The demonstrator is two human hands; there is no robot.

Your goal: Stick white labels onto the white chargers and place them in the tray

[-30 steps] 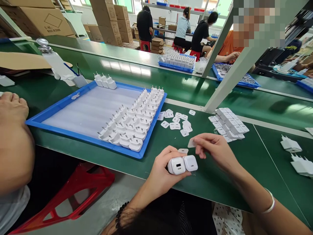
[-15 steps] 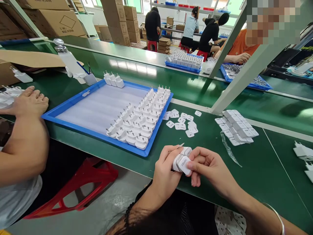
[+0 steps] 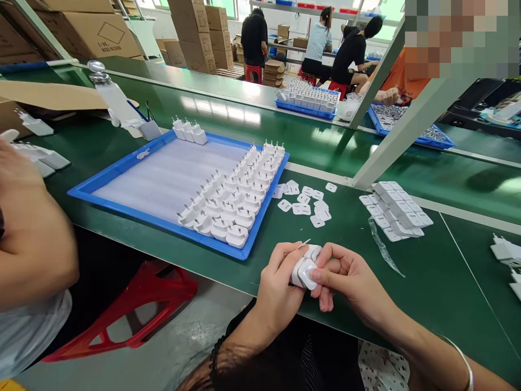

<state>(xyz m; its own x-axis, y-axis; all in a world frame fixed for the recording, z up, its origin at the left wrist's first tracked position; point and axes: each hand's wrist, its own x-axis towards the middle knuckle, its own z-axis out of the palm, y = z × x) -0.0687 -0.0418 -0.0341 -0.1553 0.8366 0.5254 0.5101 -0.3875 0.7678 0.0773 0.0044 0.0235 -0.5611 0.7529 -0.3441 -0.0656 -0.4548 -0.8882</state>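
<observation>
My left hand (image 3: 280, 279) is wrapped round a small bundle of white pieces (image 3: 303, 271) near the front edge of the green table. A thin pale sliver sticks up above its fingers. The thumb of my right hand (image 3: 342, 274) presses on the face of the nearest piece, with its fingers curled beside it. Whether the right fingers grip it is hard to tell. Loose white rounded labels (image 3: 301, 208) lie beyond my hands. To their left is a blue-rimmed tray (image 3: 163, 221) with rows of white plug adapters (image 3: 237, 236), pins up.
Stacked white cards (image 3: 396, 209) and a clear plastic strip (image 3: 385, 250) lie right of my hands. White plugs (image 3: 504, 251) sit at the far right edge. A slanted metal post (image 3: 402, 136) rises behind. At left are a co-worker's arm (image 3: 36, 244) and a red stool (image 3: 130, 320).
My right thumb has shifted slightly on the held piece, and its printed face is now mostly covered. The co-worker's hand at left has lifted back from the plugs.
</observation>
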